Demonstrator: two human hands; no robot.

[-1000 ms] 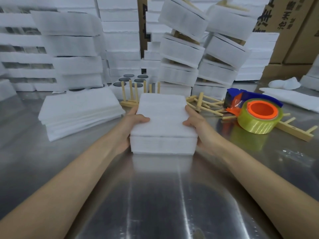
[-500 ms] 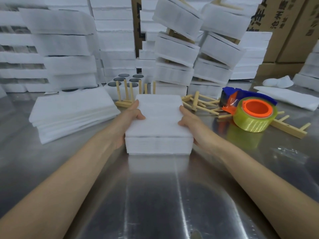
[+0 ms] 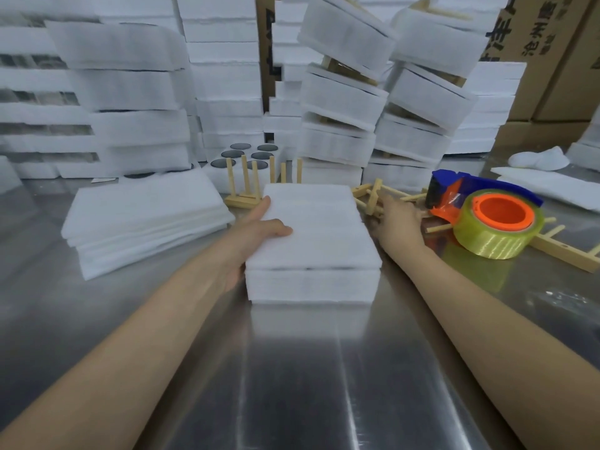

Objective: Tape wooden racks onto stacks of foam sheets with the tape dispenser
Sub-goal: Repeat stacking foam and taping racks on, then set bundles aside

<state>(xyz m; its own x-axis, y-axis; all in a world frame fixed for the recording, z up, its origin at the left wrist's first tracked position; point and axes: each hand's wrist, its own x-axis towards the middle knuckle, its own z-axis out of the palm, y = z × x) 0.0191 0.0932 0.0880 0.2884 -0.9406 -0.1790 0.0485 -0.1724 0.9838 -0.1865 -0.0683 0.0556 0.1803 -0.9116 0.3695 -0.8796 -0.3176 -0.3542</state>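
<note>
White foam fills the middle of the view: a squared-up foam stack [image 3: 311, 245] sits on the steel table [image 3: 308, 384] directly in front of the person. Half a second ago both hands pressed its two sides; now only the left hand [image 3: 259, 228] stays there, thumb on the top sheet and fingers flat against the left edge, steadying rather than gripping. The right hand [image 3: 397, 222] has left the stack and reached to the loose wooden racks [image 3: 373, 196] just beside it, fingers spread and touching the sticks (whether they have closed on one I cannot tell, since the hand covers them). The tape dispenser [image 3: 487, 222], its yellow roll on an orange hub, lies untouched right of that hand, resting over another rack. My reading: the squaring of the stack is finished and the rack pickup is beginning; taping comes only after a rack sits on the foam.
</note>
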